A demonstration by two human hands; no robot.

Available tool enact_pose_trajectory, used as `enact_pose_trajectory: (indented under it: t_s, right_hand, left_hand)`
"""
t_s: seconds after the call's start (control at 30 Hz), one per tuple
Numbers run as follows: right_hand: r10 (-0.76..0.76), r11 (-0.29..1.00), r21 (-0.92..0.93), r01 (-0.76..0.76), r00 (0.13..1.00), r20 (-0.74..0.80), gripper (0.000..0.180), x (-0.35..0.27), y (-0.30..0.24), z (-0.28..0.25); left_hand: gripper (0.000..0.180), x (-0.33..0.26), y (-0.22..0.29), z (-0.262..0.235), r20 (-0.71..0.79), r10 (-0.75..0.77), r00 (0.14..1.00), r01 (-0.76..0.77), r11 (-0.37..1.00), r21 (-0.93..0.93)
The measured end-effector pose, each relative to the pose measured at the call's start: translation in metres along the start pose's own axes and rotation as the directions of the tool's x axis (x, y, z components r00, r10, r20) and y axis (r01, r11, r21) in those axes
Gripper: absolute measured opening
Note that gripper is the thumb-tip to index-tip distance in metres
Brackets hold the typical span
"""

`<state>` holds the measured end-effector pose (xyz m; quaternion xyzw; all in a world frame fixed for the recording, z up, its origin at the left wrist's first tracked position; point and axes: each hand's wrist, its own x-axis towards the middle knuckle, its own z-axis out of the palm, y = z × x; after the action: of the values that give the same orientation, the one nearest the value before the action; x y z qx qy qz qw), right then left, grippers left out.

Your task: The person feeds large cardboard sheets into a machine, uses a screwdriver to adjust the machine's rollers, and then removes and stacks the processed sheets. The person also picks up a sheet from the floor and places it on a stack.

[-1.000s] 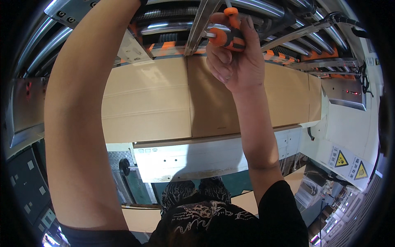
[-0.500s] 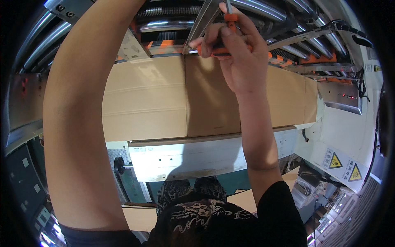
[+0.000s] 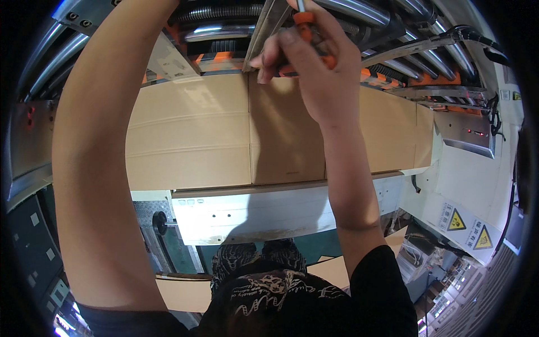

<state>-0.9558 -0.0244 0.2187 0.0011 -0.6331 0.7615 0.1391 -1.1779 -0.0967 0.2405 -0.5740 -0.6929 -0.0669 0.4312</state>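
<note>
At the top middle of the head view, my right hand (image 3: pixel 320 62) is closed round an orange T-handle driver (image 3: pixel 305 21). Its metal shaft points up past the upper edge, so the tip is out of sight. The fingers cover much of the handle. Just left of them runs a slanting metal bar (image 3: pixel 266 28); whether they touch it I cannot tell. My left forearm (image 3: pixel 95 146) reaches up along the left side, and its hand lies beyond the upper edge. Beneath both arms lies a flat sheet of brown cardboard (image 3: pixel 191 135).
Shiny metal rollers (image 3: pixel 359 12) and ribbed shafts fill the machine ahead. A white panel (image 3: pixel 258 213) with holes stands along the cardboard's near edge. At left sits a black knob (image 3: pixel 160 223). Yellow warning labels (image 3: pixel 456 220) mark the white housing at right.
My right hand and the driver have shifted slightly up and left, its fingers now covering more of the handle. The whole view has shifted a little, and the cardboard appears slightly further left.
</note>
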Motion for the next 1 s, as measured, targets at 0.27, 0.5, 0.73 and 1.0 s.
enact_pose_trajectory:
  t_s: [0.27,0.5,0.73,1.0]
  right_hand:
    - [-0.01,0.761,0.646,-0.068,0.993,0.117,0.036,0.003,0.022,-0.014]
    - [-0.178,0.983,-0.033,0.178,0.984,0.01,0.029,0.002,0.019,-0.009]
    - [-0.138,0.643,-0.76,0.095,0.99,0.007,0.044,0.001,-0.02,0.012]
    - [0.073,0.902,0.428,-0.063,0.997,-0.007,0.043,0.003,0.016,-0.004]
  left_hand:
    - [0.076,0.006,-0.007,-0.008,0.123,0.035,0.992,-0.023,0.995,-0.101]
    - [0.071,0.008,-0.016,-0.01,0.135,0.111,0.985,-0.092,0.987,-0.133]
    - [0.073,-0.002,-0.018,-0.004,0.089,0.12,0.989,-0.116,0.992,-0.051]
    - [0.075,0.0,-0.017,-0.008,0.129,0.11,0.986,-0.103,0.993,-0.061]
